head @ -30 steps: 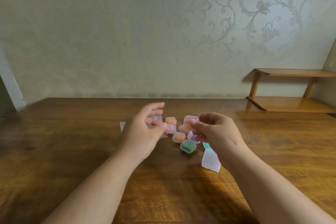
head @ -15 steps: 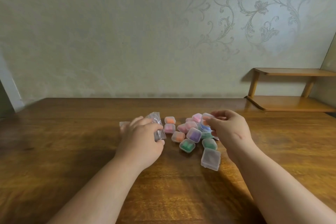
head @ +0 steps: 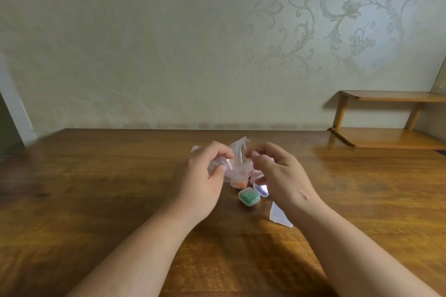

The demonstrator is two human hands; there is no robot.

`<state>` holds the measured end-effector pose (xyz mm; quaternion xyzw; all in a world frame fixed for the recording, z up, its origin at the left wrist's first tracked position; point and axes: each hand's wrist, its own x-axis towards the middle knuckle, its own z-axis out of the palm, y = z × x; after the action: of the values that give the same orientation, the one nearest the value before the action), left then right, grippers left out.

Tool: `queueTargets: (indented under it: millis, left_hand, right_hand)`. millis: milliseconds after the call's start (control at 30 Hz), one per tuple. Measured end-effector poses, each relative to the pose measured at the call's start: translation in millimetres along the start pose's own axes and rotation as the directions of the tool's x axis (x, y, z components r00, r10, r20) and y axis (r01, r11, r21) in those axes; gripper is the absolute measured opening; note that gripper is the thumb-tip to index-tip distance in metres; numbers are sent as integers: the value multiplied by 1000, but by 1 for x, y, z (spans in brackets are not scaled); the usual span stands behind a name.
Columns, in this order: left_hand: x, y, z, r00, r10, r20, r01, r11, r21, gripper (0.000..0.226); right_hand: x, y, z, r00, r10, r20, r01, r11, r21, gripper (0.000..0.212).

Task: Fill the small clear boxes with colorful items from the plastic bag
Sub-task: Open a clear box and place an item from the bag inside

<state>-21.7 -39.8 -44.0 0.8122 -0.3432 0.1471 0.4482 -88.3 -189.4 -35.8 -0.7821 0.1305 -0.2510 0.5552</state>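
1. Left hand (head: 205, 176) grips the plastic bag (head: 237, 164): fingers and thumb are curled round its left side, bunching the film, and the bag is lifted off the table (head: 96, 188).
2. Right hand (head: 277, 173) is up at the bag's right edge with its fingers curled and the thumb tip just beside the film. Can't tell whether it pinches the bag or only nears it.
3. The bag hangs roughly upright. Its top corner points up and away, and something orange (head: 241, 184) sits low inside it. The mouth seems to face the right hand.
4. Directly below the bag are a closed green box (head: 249, 196) and a purple box (head: 261, 188), touching or nearly so. Other boxes are hidden behind the hands.
5. An empty-looking clear box (head: 280, 216) lies nearer the person, partly under the right wrist.
6. Key relation: the empty box lies down and to the right of the bag, so the right hand is the nearer one to it. Likely step is pulling an item out of the bag; the fill hasn't started for this box.
7. Risk: thin film and small pieces, so they slip easily.
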Motion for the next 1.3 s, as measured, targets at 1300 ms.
queueTargets:
  millis: [1300]
  left_hand:
    - [10,-7,-2,891,-450,57,390,694,-605,8]
  right_hand:
    - [-5,-13,-12,988,-152,-25,146,975,-167,19]
